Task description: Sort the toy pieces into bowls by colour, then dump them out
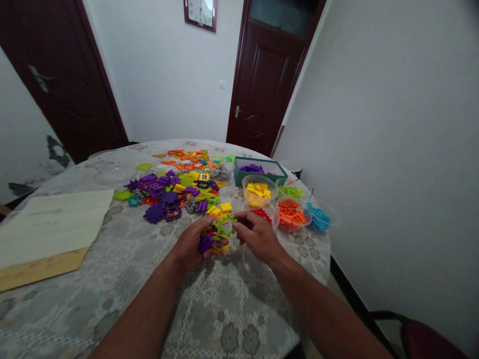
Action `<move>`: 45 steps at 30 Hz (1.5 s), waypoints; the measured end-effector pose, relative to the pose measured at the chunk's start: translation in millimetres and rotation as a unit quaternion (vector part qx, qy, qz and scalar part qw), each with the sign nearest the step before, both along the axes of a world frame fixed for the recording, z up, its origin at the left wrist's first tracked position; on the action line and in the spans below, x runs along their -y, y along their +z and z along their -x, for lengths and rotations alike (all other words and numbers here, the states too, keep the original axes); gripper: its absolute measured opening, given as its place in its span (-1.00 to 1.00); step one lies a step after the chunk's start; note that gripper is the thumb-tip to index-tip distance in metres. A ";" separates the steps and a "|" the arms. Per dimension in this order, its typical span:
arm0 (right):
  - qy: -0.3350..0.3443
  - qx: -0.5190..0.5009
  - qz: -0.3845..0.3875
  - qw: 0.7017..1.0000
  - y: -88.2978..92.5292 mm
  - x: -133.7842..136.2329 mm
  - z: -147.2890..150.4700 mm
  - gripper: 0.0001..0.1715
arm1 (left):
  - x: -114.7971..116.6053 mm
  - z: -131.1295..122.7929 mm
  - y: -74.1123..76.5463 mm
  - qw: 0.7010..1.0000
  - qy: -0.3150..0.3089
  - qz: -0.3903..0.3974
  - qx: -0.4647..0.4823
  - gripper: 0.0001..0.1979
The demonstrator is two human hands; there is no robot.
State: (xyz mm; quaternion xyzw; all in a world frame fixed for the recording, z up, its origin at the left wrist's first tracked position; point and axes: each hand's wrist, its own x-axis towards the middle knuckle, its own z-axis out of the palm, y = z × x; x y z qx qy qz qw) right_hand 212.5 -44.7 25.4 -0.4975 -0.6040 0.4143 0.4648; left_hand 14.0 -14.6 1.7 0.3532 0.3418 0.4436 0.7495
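My left hand is closed around a small bunch of plastic building pieces, held above the table. Among them are a purple piece, a yellow ring-shaped piece and a lime-green notched piece. From the other side, my right hand pinches the edge of the green piece between thumb and fingers. Yellow pieces lie just beyond both hands. Part of the bunch is hidden behind the left fingers, so how the pieces join cannot be made out.
A mixed heap of purple pieces and other colours spreads left of centre. Clear tubs on the right hold yellow pieces, orange pieces and blue pieces. Behind them stands a green box. A cardboard sheet lies left.
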 end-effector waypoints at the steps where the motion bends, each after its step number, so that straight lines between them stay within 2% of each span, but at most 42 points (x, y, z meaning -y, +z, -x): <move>1: -0.015 0.002 -0.001 1.000 4.7 1.2 -8.2 -0.65 | -0.3 1.0 1.0 1.000 0.000 0.012 0.000 -0.68; 4: -0.084 0.049 -0.044 0.994 19.1 1.8 -45.3 -0.65 | -0.7 4.0 4.2 1.000 -0.004 0.021 0.010 -0.69; 7: -0.169 0.116 -0.094 0.974 31.3 -7.8 -100.1 -0.61 | -0.8 4.7 5.5 1.000 -0.001 0.002 -0.004 -0.69; 9: -0.230 0.175 -0.115 0.950 38.7 -22.5 -140.2 -0.58 | -1.0 3.5 4.4 1.000 0.010 -0.008 -0.023 -0.70; 12: -0.312 0.276 -0.133 0.899 49.2 -54.4 -190.5 -0.58 | -1.3 1.0 1.5 0.999 0.017 -0.028 -0.043 -0.70; 15: -0.359 0.349 -0.106 0.859 54.8 -87.2 -217.5 -0.62 | -1.6 0.1 -0.4 0.997 0.010 -0.046 -0.058 -0.65; 18: -0.372 0.355 -0.086 0.853 51.9 -107.6 -224.0 -0.62 | -1.6 0.7 -0.3 0.997 0.007 -0.043 -0.069 -0.63; 21: -0.369 0.340 -0.089 0.860 43.3 -108.8 -217.8 -0.59 | -1.2 0.9 0.7 0.996 0.011 -0.033 -0.078 -0.63; 23: -0.358 0.332 -0.102 0.867 37.1 -98.2 -205.7 -0.57 | -0.6 0.0 1.1 0.996 0.012 -0.036 -0.079 -0.64; 25: -0.325 0.300 -0.129 0.888 31.8 -79.2 -184.5 -0.57 | 0.1 -1.6 0.9 0.996 0.013 -0.044 -0.079 -0.66; 29: -0.193 0.205 -0.147 0.948 26.5 -27.6 -116.5 -0.62 | 0.4 -4.2 -1.9 0.996 0.005 -0.051 -0.076 -0.69; 32: -0.096 0.222 -0.156 0.958 24.5 4.4 -60.7 -0.68 | 0.3 -4.1 -5.3 0.996 -0.002 -0.059 -0.073 -0.67; 36: -0.007 0.222 -0.163 0.961 16.3 17.0 -8.9 -0.62 | 0.4 -3.2 -10.6 0.992 -0.040 -0.082 -0.089 -0.64; 41: 0.023 0.210 -0.151 0.966 4.9 12.8 9.8 -0.63 | 1.6 -3.4 -11.4 0.985 -0.082 -0.099 -0.115 -0.61; 45: -0.006 0.208 -0.115 0.971 13.4 5.0 -13.3 -0.63 | 3.8 -1.4 -3.4 0.992 -0.066 -0.059 -0.085 -0.63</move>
